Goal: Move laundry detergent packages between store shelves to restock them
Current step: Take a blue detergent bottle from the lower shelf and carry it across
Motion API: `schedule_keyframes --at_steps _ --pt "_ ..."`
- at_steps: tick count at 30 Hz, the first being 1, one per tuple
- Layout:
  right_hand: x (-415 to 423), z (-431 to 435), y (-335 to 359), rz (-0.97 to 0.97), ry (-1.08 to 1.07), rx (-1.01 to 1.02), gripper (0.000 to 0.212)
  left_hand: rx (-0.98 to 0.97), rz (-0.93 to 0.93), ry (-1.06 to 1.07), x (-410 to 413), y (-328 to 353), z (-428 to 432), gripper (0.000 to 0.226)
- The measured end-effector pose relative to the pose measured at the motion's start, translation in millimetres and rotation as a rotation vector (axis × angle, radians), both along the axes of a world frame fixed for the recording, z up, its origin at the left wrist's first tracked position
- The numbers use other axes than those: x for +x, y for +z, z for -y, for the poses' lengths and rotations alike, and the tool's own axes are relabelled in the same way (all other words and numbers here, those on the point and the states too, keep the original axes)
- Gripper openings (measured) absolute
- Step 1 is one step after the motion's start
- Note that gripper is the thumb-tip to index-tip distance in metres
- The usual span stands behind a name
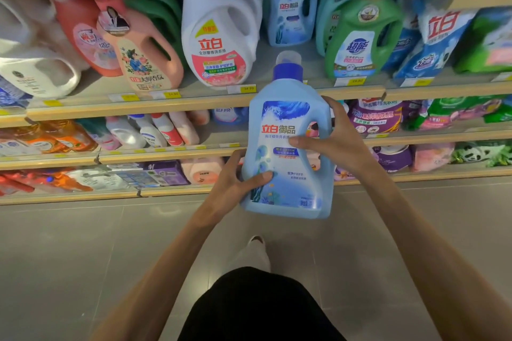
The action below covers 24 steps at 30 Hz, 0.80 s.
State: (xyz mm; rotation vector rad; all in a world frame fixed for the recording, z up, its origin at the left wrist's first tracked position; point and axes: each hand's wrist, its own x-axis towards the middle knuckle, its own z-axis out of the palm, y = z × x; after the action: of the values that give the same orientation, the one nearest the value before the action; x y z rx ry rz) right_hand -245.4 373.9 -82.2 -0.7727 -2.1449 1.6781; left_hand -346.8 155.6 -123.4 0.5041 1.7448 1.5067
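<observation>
Bottle (288, 188) held before shelf (138, 108), white jug (219, 44) beyond

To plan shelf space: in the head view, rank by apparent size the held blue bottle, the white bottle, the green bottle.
Largest: held blue bottle, but nearest the camera.
Then: white bottle and green bottle, alike; unranked.

Grey tiled floor (69, 257), faint grout lines, dull sheen. Tiered shelves (166, 106): pale wood-tone front edges, grey decks. Yellow price tags (248, 88) along edges. Even indoor light.
</observation>
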Motion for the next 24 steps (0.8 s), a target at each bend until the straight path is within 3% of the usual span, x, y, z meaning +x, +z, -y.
schedule_keyframes --at_steps 5,11,17,24 --pt "-25.9 -29.2 1.6 0.019 -0.005 0.074 0.097 -0.035 -0.013 -0.009 -28.3 -3.4 -28.6 0.077" --pt "-77.9 -78.6 7.2 0.01 0.021 0.169 0.085 -0.001 0.036 -0.059 -79.9 -0.3 -79.6 0.061" --pt "-140.5 -140.0 16.2 0.022 0.042 0.284 0.106 0.066 0.021 -0.008 -135.9 -4.7 -142.2 0.064" --pt "-189.7 -193.4 23.1 -0.048 0.007 0.353 0.116 0.126 -0.159 -0.043 -196.3 -8.7 -202.6 0.063"
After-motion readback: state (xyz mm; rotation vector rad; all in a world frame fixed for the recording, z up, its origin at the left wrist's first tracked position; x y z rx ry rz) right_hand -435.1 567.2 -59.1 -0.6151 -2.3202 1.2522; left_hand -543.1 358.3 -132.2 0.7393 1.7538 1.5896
